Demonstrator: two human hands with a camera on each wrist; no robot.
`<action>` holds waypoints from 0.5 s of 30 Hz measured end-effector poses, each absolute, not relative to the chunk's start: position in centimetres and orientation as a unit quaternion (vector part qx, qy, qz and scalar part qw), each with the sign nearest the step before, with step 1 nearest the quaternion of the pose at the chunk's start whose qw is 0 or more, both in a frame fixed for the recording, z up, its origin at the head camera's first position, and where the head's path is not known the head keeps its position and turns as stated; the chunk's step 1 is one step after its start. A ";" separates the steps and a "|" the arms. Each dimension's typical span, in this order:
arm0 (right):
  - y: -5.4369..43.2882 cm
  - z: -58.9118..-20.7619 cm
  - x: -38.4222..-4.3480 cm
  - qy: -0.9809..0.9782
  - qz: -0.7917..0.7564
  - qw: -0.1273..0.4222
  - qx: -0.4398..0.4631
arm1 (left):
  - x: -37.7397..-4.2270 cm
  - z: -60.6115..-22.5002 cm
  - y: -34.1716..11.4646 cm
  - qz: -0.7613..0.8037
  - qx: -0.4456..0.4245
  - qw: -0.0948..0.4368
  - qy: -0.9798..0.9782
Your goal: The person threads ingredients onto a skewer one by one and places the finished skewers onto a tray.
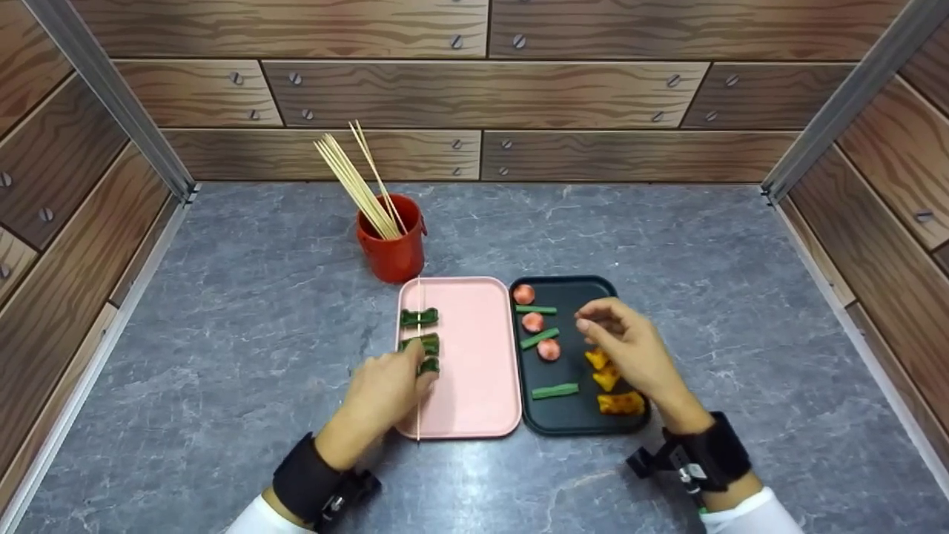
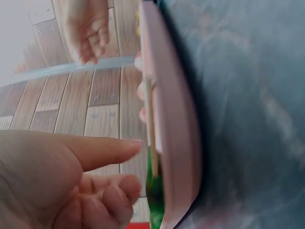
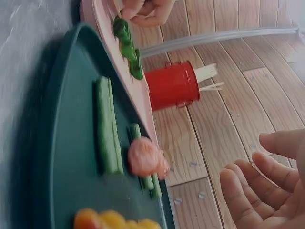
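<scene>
On the pink tray (image 1: 482,356) lies a thin wooden skewer (image 1: 419,295) threaded through several dark green pieces (image 1: 420,317) that look like pepper. My left hand (image 1: 389,387) hovers at the lower pieces, covering part of the skewer. In the left wrist view its index finger and thumb are parted beside the skewer (image 2: 150,119), with nothing visibly gripped. Above the dark tray (image 1: 574,419) hangs my right hand (image 1: 630,347), fingers loosely bent and holding nothing. Below it are yellow-orange pieces (image 1: 621,403). Pink balls (image 1: 549,349) and green sticks (image 1: 555,391) lie on the tray's left side.
Behind the pink tray stands a red bucket (image 1: 393,256) with several bare skewers (image 1: 359,185) leaning in it. The trays sit side by side on a grey marbled table (image 1: 259,297). Wood-patterned walls (image 1: 474,93) enclose the back and sides.
</scene>
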State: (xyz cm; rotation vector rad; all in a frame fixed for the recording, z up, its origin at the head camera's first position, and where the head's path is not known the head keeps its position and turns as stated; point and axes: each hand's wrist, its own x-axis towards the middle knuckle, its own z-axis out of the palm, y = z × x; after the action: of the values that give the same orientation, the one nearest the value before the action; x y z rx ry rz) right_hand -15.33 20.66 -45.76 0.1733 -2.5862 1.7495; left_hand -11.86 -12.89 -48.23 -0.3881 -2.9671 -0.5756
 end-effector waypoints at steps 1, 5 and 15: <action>21.0 -45.8 -15.4 -0.831 0.553 0.007 0.056 | -12.1 -48.1 -13.0 -0.198 -0.126 0.055 -0.970; 22.2 -46.2 -15.5 -0.844 0.533 0.008 0.055 | -13.5 -48.0 -13.8 -0.243 -0.128 0.094 -0.957; 24.0 -47.0 -16.1 -0.892 0.450 0.003 0.043 | -17.8 -48.4 -16.2 -0.355 -0.089 0.171 -0.915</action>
State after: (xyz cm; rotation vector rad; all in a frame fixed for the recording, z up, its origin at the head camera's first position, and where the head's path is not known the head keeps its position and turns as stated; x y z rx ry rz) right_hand -16.06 24.03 -46.96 0.1358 -2.7958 1.4110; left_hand -17.76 -16.25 -48.42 -0.2520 -2.5985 -1.0070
